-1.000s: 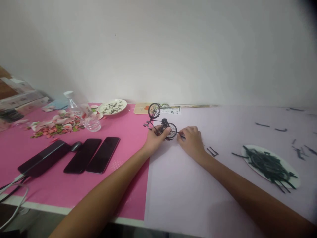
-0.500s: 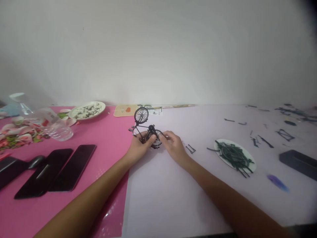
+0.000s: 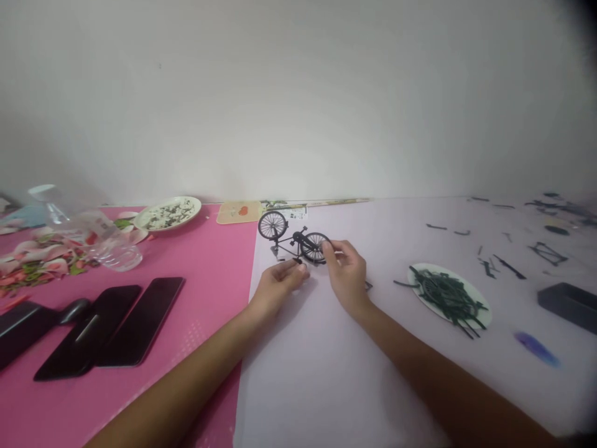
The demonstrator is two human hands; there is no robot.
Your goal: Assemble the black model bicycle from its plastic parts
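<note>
A small black model bicycle (image 3: pixel 295 239) is held up over the seam of the pink and white table covers, tilted with its wheels uppermost. My right hand (image 3: pixel 346 274) pinches the wheel on the right, thumb and fingers closed at its rim. Lower down, the closed fingers of my left hand (image 3: pixel 282 285) meet the bicycle's underside around the saddle; their exact grip is partly hidden. The other wheel (image 3: pixel 273 224) sticks out free at the upper left. A small dark part (image 3: pixel 368 285) lies behind my right wrist, mostly covered.
Right of my hands is a white plate (image 3: pixel 485 318) heaped with dark green strips, with loose black parts (image 3: pixel 510 267) and a dark box (image 3: pixel 566 305) beyond. On the left lie two phones (image 3: pixel 142 320), a clear bottle (image 3: pixel 109 242), petals (image 3: pixel 44 261) and a plate of white bits (image 3: pixel 196 216).
The bicycle has moved right and turned, its wheels now closer to level. My left hand has slid from the lower wheel towards the saddle; my right hand has shifted right, keeping hold of the wheel.
</note>
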